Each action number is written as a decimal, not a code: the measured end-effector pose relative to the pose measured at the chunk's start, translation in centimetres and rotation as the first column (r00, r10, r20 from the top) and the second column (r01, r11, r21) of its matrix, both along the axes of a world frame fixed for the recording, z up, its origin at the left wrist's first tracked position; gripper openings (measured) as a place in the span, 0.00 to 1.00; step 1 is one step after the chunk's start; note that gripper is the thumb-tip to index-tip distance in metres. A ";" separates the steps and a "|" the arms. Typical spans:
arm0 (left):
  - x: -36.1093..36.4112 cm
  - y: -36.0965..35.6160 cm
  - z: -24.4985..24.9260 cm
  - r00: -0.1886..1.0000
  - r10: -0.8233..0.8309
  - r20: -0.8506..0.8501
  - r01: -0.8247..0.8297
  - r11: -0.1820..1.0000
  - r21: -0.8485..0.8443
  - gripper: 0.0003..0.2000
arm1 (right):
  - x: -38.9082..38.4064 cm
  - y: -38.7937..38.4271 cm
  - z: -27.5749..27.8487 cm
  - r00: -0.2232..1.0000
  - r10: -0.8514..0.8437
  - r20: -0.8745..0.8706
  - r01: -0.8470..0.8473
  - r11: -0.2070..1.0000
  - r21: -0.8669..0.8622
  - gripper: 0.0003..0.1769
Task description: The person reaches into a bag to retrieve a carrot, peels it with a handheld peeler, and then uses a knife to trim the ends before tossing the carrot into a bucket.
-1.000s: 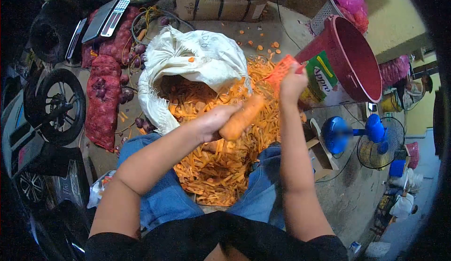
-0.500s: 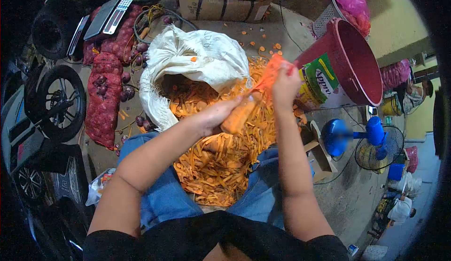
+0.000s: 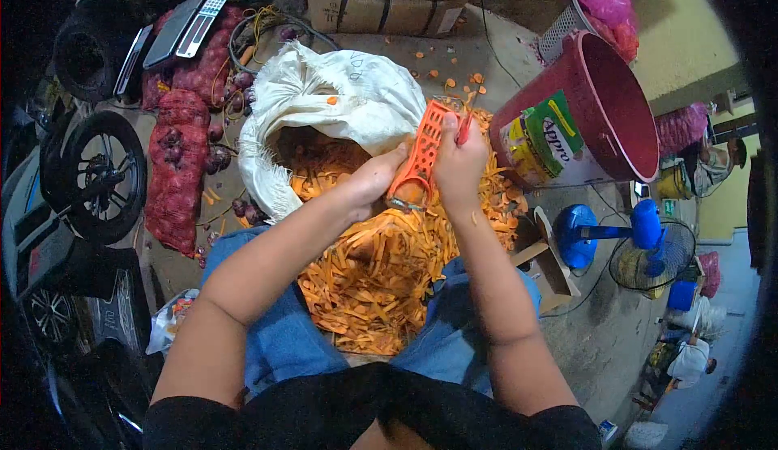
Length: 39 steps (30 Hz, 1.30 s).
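My right hand is closed around an orange-red plastic vegetable peeler with a perforated handle. Its blade end lies over a carrot, which shows through the frame's opening. The carrot's near part is in my left hand, whose fingers are mostly hidden behind the carrot and peeler. Below both hands, a big heap of carrot peelings spreads between my knees. Just beyond, a white woven sack lies with its mouth open toward me, peelings inside it.
A tall dark-red bucket leans at the right, near a blue fan and an opened cardboard box. At left are red net bags of onions, a scale and a motorbike wheel. Strapped bales stand behind.
My right hand has swung down and slightly left, bringing the peeler from above the carrot onto its near end. My left hand still holds the carrot and has shifted slightly.
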<state>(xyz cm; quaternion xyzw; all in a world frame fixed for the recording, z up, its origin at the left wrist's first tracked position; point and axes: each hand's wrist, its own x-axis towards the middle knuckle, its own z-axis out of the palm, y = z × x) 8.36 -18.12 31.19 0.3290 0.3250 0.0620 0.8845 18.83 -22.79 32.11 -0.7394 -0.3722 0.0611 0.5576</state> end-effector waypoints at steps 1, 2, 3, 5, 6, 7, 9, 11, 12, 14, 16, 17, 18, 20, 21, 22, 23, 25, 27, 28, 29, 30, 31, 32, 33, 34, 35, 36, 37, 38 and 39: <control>0.0 0.3 -0.6 0.998 -0.063 0.014 0.062 0.997 0.050 0.18 | 0.3 0.1 0.1 0.999 -0.034 -0.013 0.033 0.998 -0.060 0.13; 0.1 0.4 -1.0 0.992 -0.127 0.025 0.124 0.987 0.102 0.18 | 1.9 0.5 -0.7 0.989 -0.136 0.065 0.135 0.991 0.014 0.13; -0.2 -0.1 -1.2 0.989 -0.147 -0.025 0.148 0.985 0.092 0.19 | 4.3 0.9 -1.9 0.961 -0.242 0.133 0.231 0.969 0.093 0.13; -0.7 -1.2 -0.5 0.981 -0.191 -0.042 0.194 0.978 0.082 0.18 | 8.2 0.3 -2.2 0.905 -0.396 0.157 0.398 0.917 0.017 0.13; -1.0 -1.4 0.2 0.972 -0.228 -0.060 0.232 0.970 0.069 0.18 | 8.5 0.0 -2.2 0.904 -0.399 0.151 0.402 0.916 0.014 0.13; -1.2 -1.2 1.3 0.965 -0.241 -0.101 0.251 0.964 0.090 0.20 | 8.8 -0.1 -2.0 0.912 -0.394 -0.114 0.399 0.917 0.025 0.14; -0.8 -0.3 -0.4 0.983 -0.162 -0.089 0.166 0.985 0.040 0.19 | 7.8 -0.2 -1.1 0.875 -0.180 -0.449 0.263 0.956 0.130 0.13; -0.6 0.3 -1.0 0.993 -0.074 -0.091 0.076 0.997 0.016 0.17 | 4.9 1.1 -1.6 0.905 -0.077 -0.418 0.203 0.943 0.265 0.14; -0.4 0.1 -0.6 0.993 -0.072 -0.090 0.074 0.997 0.014 0.17 | 3.0 0.9 -1.5 0.963 -0.051 -0.264 0.100 0.979 0.176 0.14; 0.1 -0.4 0.0 0.995 0.096 0.007 -0.096 0.995 -0.007 0.18 | 0.5 0.2 -0.6 0.994 -0.005 -0.111 0.012 0.997 0.070 0.14; -0.3 -0.2 -0.4 0.999 0.046 0.010 -0.046 0.999 0.019 0.18 | -0.4 -0.1 0.3 0.999 0.040 0.017 -0.039 0.997 -0.067 0.14; -0.4 -0.1 -0.8 1.000 -0.005 0.014 0.004 0.999 0.046 0.18 | 0.1 0.4 -0.7 0.998 -0.012 0.065 0.007 0.997 0.074 0.12; -0.5 -0.3 -1.0 1.000 -0.004 0.015 0.003 0.999 0.044 0.18 | 1.7 0.8 -1.0 0.983 -0.124 0.133 0.110 0.988 0.109 0.12; -0.8 -1.0 -1.5 0.976 -0.217 -0.037 0.220 0.958 0.186 0.18 | 6.7 0.4 -1.8 0.931 -0.315 0.182 0.301 0.948 0.100 0.12; -0.9 -1.3 -1.7 0.973 -0.228 0.014 0.218 0.944 0.247 0.18 | 8.9 -0.1 -2.3 0.903 -0.394 0.169 0.393 0.919 0.045 0.12; -1.0 -1.3 -1.4 0.972 -0.233 0.010 0.224 0.943 0.245 0.18 | 9.4 -0.4 -2.0 0.895 -0.441 -0.065 0.445 0.893 0.067 0.13; -1.1 -1.1 -0.8 0.975 -0.223 -0.015 0.223 0.967 0.126 0.19 | 9.8 -0.5 -1.8 0.877 -0.425 -0.223 0.449 0.891 0.065 0.14; -1.3 -0.4 0.9 0.975 -0.201 -0.089 0.201 0.980 -0.014 0.20 | 9.8 -0.5 -1.5 0.841 -0.395 -0.370 0.449 0.891 0.068 0.14; -1.1 0.1 -0.3 0.986 -0.154 -0.060 0.151 0.987 -0.053 0.19 | 6.8 0.1 -0.1 0.862 -0.311 -0.401 0.365 0.929 0.063 0.09; -1.0 0.3 -0.7 0.993 -0.109 -0.037 0.105 0.990 -0.096 0.19 | 5.8 0.3 -0.2 0.862 -0.308 -0.402 0.362 0.930 0.064 0.09; -0.8 0.2 -0.8 0.997 -0.073 -0.022 0.070 0.990 -0.120 0.18 | 4.8 0.6 -0.3 0.846 -0.197 -0.495 0.291 0.949 0.119 0.08; -0.8 0.3 -1.1 0.997 -0.070 -0.022 0.067 0.991 -0.119 0.18 | 3.9 0.7 -0.4 0.813 -0.082 -0.576 0.225 0.957 0.182 0.08; -0.7 0.4 -1.4 1.000 -0.021 0.014 0.022 0.992 -0.124 0.18 | 3.1 0.8 -0.4 0.813 -0.080 -0.576 0.223 0.958 0.181 0.08; -0.6 0.5 -1.5 0.998 0.029 0.050 -0.023 0.991 -0.129 0.17 | 2.2 0.8 -0.1 0.770 -0.018 -0.637 0.183 0.964 0.194 0.11; -0.5 0.4 -1.3 0.998 0.031 0.050 -0.024 0.991 -0.129 0.17 | 1.5 0.7 0.3 0.720 0.042 -0.693 0.147 0.967 0.211 0.14; -0.2 0.3 -1.0 0.997 0.062 0.034 -0.056 0.986 -0.159 0.17 | 0.7 0.7 0.9 0.720 0.041 -0.693 0.147 0.967 0.210 0.14; 0.0 0.2 -0.8 0.996 0.091 0.019 -0.086 0.978 -0.189 0.17 | -0.1 0.6 1.7 0.693 0.007 -0.721 0.161 0.973 0.164 0.13; -0.3 0.7 -2.1 0.996 0.089 0.019 -0.083 0.978 -0.191 0.17 | -0.5 0.5 2.0 0.664 -0.029 -0.747 0.175 0.978 0.117 0.13; -0.9 1.5 -4.5 0.939 -0.035 0.341 0.137 0.951 -0.278 0.18 | -0.4 0.4 1.5 0.742 -0.033 -0.670 0.134 0.986 0.101 0.12; -1.2 2.0 -5.8 0.765 -0.110 0.635 0.364 0.887 -0.285 0.19 | -0.5 0.3 0.6 0.741 -0.034 -0.670 0.136 0.986 0.100 0.12; -0.9 1.3 -4.1 0.765 -0.110 0.634 0.365 0.886 -0.287 0.19 | -0.6 0.2 -0.2 0.863 -0.005 -0.506 0.071 0.991 0.111 0.12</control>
